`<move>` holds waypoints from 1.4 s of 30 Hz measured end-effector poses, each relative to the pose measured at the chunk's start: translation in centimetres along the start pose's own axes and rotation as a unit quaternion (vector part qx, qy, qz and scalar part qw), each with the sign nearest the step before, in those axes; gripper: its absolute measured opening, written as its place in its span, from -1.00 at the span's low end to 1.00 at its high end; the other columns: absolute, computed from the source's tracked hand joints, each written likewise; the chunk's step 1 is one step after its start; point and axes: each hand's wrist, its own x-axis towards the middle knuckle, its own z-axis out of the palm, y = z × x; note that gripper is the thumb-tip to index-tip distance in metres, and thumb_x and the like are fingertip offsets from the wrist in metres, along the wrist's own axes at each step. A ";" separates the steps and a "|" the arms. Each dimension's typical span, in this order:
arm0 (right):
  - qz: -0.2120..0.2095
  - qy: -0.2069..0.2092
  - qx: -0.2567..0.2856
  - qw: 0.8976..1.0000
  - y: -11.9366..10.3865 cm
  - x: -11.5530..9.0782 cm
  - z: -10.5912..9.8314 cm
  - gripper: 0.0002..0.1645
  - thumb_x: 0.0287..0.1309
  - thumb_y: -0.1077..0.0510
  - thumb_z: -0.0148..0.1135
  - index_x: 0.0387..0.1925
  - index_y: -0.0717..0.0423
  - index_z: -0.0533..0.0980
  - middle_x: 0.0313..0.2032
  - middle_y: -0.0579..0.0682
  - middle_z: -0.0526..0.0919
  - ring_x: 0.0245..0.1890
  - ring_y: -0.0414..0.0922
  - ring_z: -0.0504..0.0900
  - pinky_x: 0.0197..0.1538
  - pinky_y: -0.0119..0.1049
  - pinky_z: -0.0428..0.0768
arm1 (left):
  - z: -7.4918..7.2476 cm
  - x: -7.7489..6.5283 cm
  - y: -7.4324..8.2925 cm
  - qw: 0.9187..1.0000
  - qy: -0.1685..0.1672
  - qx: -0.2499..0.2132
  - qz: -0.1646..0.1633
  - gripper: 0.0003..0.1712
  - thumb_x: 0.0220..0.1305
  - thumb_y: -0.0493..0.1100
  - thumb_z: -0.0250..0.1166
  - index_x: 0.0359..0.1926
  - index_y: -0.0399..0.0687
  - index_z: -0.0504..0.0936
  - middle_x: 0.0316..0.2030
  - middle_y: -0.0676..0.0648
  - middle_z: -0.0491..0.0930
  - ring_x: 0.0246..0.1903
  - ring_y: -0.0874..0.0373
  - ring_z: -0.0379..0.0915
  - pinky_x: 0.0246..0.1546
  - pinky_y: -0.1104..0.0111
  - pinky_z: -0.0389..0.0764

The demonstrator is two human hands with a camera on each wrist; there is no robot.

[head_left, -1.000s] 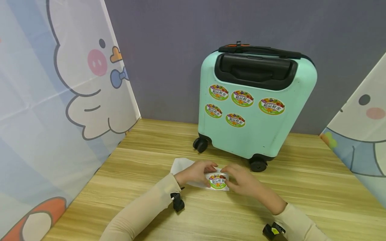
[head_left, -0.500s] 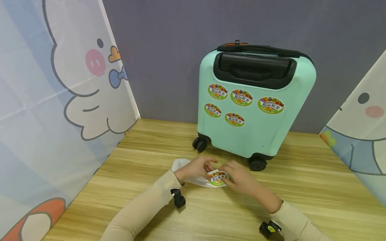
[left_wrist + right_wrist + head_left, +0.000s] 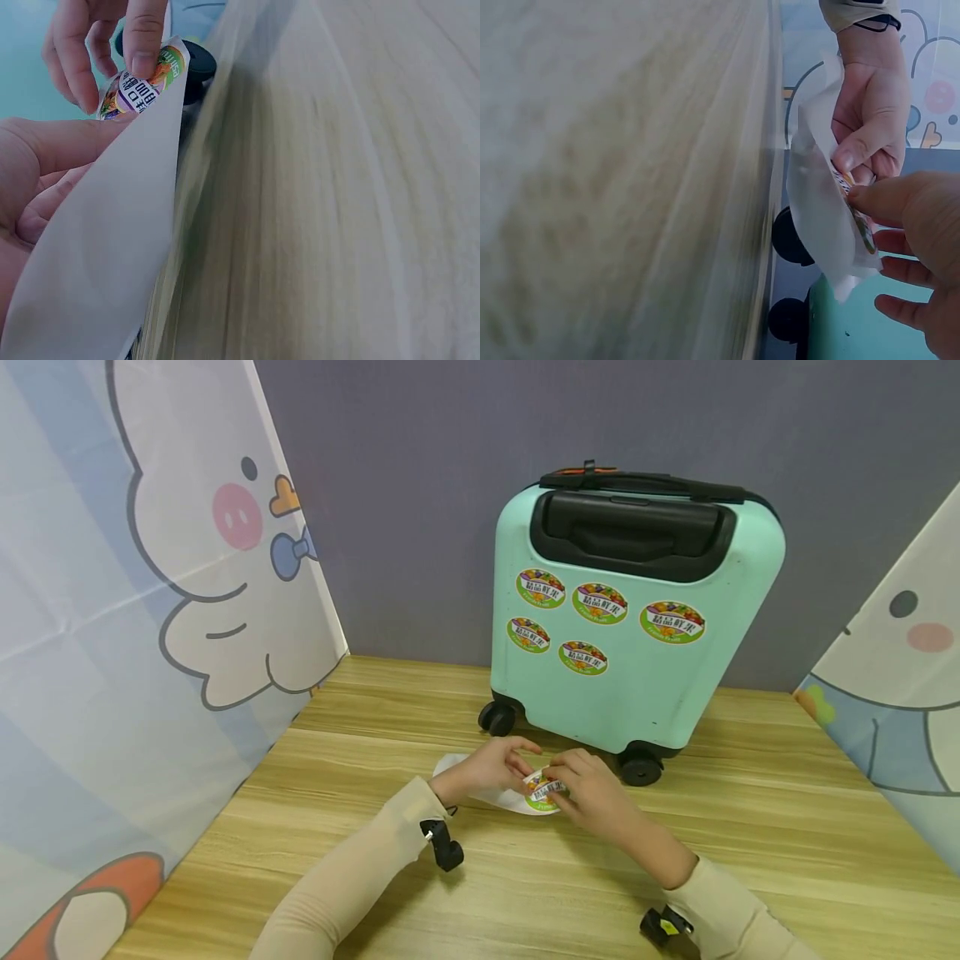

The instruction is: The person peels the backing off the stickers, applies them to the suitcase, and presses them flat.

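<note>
An oval fruit sticker [image 3: 545, 790], printed with colourful fruit and dark characters, lies on a white backing sheet [image 3: 112, 225] held just off the table. My left hand [image 3: 491, 768] grips this sheet beside the sticker, its thumb on the printed face in the right wrist view. At the sticker's right edge, my right hand [image 3: 596, 789] pinches with thumb and fingers; its thumb [image 3: 145, 37] covers part of the print. Whether the edge has lifted from the sheet, I cannot tell. Behind both hands stands a mint-green suitcase [image 3: 592, 710] bearing several matching oval stickers [image 3: 600, 603].
The suitcase stands upright on black wheels [image 3: 641, 767] close behind the hands. A wooden table [image 3: 375, 710] spreads underneath. A grey partition [image 3: 405, 510] rises at the back, with cartoon-printed cloths [image 3: 90, 635] along both sides.
Both hands have lifted the sheet and sticker slightly up and towards the suitcase. The sheet now bends, with its sticker end tilted. The suitcase has stayed in place.
</note>
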 end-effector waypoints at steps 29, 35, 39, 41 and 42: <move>-0.021 0.037 0.010 0.999 0.1 0.3 0.2 -0.54 -0.27 0.27 0.66 -0.24 0.23 0.64 -0.22 0.05 0.62 -0.20 -0.03 0.58 -0.20 -0.13 0.61 | -0.9 -0.2 0.1 0.982 -0.049 -0.182 -0.020 -0.35 0.32 -0.46 0.22 0.41 -0.30 0.29 -0.19 -0.19 0.71 -0.27 0.09 0.65 -0.30 0.36 0.67; -0.025 0.044 0.027 0.998 0.2 0.3 0.3 -0.56 -0.30 0.31 0.65 -0.28 0.23 0.62 -0.26 0.02 0.61 -0.24 -0.06 0.58 -0.20 -0.19 0.61 | -0.7 -0.2 0.1 0.977 -0.060 -0.201 -0.023 -0.34 0.33 -0.48 0.19 0.43 -0.31 0.25 -0.21 -0.18 0.71 -0.32 0.12 0.64 -0.38 0.41 0.64; -0.032 0.046 0.037 0.998 0.3 0.3 0.4 -0.56 -0.32 0.33 0.65 -0.31 0.23 0.61 -0.27 0.00 0.62 -0.26 -0.08 0.57 -0.21 -0.23 0.61 | -0.6 -0.1 0.1 0.977 -0.063 -0.201 -0.022 -0.35 0.34 -0.48 0.18 0.42 -0.31 0.25 -0.25 -0.17 0.71 -0.38 0.16 0.64 -0.37 0.40 0.65; -0.037 0.047 0.041 0.997 0.3 0.3 0.4 -0.56 -0.32 0.33 0.65 -0.31 0.22 0.60 -0.28 -0.01 0.62 -0.27 -0.09 0.57 -0.21 -0.23 0.60 | -0.5 -0.1 0.1 0.977 -0.067 -0.203 -0.027 -0.33 0.33 -0.48 0.18 0.43 -0.30 0.24 -0.28 -0.14 0.71 -0.39 0.16 0.64 -0.38 0.40 0.65; -0.039 0.048 0.041 0.997 0.4 0.3 0.4 -0.56 -0.32 0.33 0.65 -0.31 0.22 0.60 -0.29 -0.01 0.62 -0.28 -0.09 0.57 -0.21 -0.24 0.60 | -0.5 -0.1 0.1 0.976 -0.068 -0.204 -0.029 -0.33 0.33 -0.49 0.18 0.43 -0.30 0.23 -0.29 -0.12 0.70 -0.40 0.17 0.63 -0.38 0.40 0.65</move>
